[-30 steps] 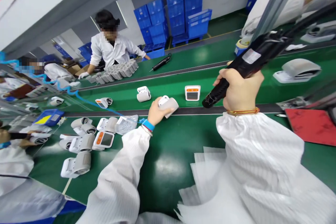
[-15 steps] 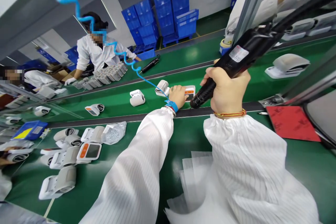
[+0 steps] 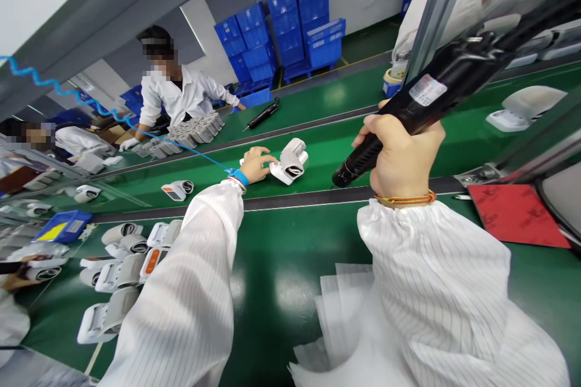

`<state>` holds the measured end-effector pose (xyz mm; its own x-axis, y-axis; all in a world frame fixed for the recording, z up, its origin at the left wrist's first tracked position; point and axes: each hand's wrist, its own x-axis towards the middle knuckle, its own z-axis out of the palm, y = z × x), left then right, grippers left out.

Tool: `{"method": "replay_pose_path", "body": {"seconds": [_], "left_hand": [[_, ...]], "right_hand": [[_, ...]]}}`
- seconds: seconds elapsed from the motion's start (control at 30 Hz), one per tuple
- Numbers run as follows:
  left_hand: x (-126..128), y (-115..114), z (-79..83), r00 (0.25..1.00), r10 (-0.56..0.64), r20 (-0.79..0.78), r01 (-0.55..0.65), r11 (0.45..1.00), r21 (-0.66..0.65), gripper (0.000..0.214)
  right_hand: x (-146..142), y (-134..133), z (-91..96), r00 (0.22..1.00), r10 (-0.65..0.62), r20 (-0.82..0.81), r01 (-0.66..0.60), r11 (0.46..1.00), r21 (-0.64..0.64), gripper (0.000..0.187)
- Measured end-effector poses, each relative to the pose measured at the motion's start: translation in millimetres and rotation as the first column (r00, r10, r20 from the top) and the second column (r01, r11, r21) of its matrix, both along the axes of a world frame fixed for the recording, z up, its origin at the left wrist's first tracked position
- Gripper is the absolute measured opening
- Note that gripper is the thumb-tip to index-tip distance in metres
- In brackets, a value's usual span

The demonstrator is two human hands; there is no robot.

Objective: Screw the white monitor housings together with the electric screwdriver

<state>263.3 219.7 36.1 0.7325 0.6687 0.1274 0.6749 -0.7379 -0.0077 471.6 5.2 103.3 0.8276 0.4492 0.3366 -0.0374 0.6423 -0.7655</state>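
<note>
My right hand (image 3: 403,145) is wrapped round a black electric screwdriver (image 3: 426,92), its tip pointing down and left over the green belt. On the belt, my left hand (image 3: 255,164) reaches over a white device that its palm mostly hides, fingers spread. Just right of those fingertips lies a blood pressure monitor (image 3: 290,162), its grey rolled cuff uppermost; whether a finger touches it I cannot tell. A blue coiled cord runs from the blue band (image 3: 238,178) on my left wrist.
Several cuffed monitors (image 3: 118,272) sit at left on the green bench. Another monitor (image 3: 178,189) lies farther along the belt, and one (image 3: 524,107) at right. A red sheet (image 3: 517,214) lies at right. Across the belt, a co-worker (image 3: 175,94) stands beside grouped grey cuffs.
My left hand has left the monitor near the screwdriver and moved left to another device. That monitor now shows its cuff side instead of its orange panel. The right hand keeps its hold.
</note>
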Motion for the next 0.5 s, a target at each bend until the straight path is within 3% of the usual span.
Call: {"method": "replay_pose_path", "body": {"seconds": [0.2, 0.37, 0.5], "left_hand": [[-3.5, 14.1, 9.0, 0.998, 0.034, -0.058, -0.043, 0.988, -0.145, 0.026], [1.4, 15.5, -0.1, 0.995, 0.091, -0.028, -0.094, 0.989, -0.116, 0.029], [16.7, 10.3, -7.9, 0.993, 0.113, -0.041, -0.113, 0.994, 0.003, 0.035]], "right_hand": [[1.9, 0.9, 0.3, 0.999, -0.023, -0.029, 0.024, 0.999, 0.023, 0.021], [0.8, 1.6, -0.4, 1.0, 0.006, -0.015, -0.006, 1.0, 0.017, 0.022], [-0.5, 0.8, 0.3, 0.999, 0.036, -0.039, -0.035, 0.999, 0.027, 0.026]]}}
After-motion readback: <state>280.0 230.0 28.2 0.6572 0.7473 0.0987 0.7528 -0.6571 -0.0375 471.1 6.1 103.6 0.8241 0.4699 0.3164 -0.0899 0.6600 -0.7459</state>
